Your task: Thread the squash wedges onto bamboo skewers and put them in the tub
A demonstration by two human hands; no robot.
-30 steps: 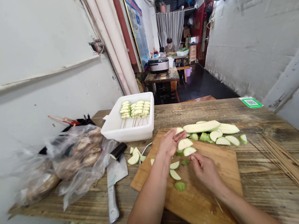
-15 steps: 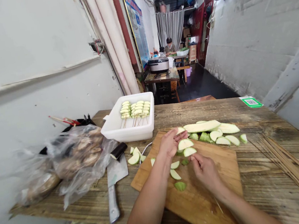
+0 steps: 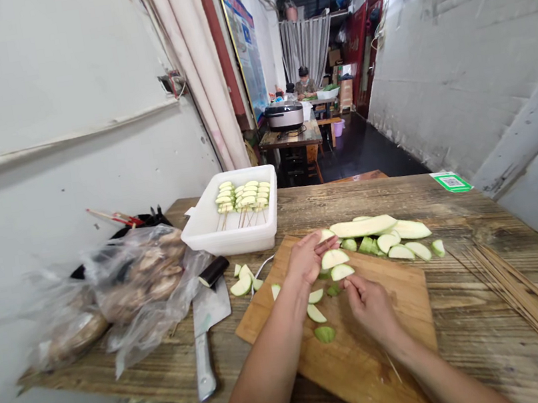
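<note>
Left hand pinches pale green vegetable slices steady near wooden cutting board's far edge. Right hand grips thin bamboo skewer.

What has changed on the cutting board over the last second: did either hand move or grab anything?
Nothing visibly changed. The left hand is still at the pale slices on the cutting board, and the right hand is still just below them. Nothing was picked up or let go. The cleaver, white tray and skewers lie as before.
</note>
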